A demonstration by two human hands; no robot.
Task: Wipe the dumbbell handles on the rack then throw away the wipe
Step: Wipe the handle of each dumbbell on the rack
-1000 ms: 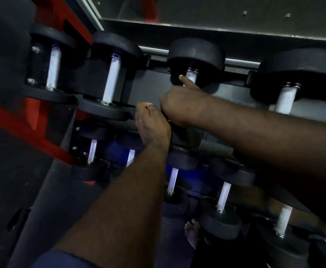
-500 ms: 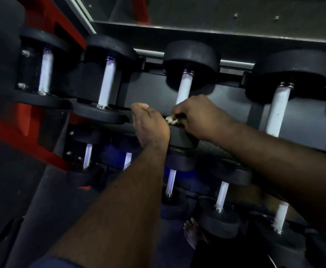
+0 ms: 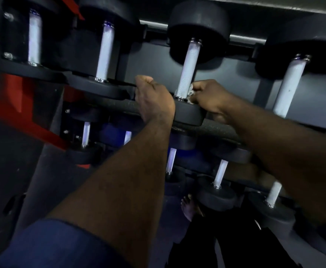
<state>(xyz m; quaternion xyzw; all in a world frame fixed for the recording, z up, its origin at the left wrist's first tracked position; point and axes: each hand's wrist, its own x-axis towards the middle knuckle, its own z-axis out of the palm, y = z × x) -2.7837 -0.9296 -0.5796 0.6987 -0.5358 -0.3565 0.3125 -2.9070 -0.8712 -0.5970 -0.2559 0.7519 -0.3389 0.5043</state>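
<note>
- White knurled handle (image 3: 189, 66), third dumbbell along the top row. Most of its length is now bare; a second ago the wiping was at its upper end, half a second ago at its middle.
- Pale wipe (image 3: 190, 93): crumpled, pressed to the foot of the handle just above the lower head (image 3: 189, 114).
- Right hand (image 3: 211, 98): fingers curled round the wipe, pinching it against the handle from the right side. The wrist is low and the forearm reaches in from the right.
- Left hand (image 3: 155, 99): has kept its place, fingers curled over the rack's front rail (image 3: 112, 104), thumb up, bracing.
- Reading — the downward stroke looks finished. The handle to the right (image 3: 290, 88) probably comes next — disposal later.
</note>
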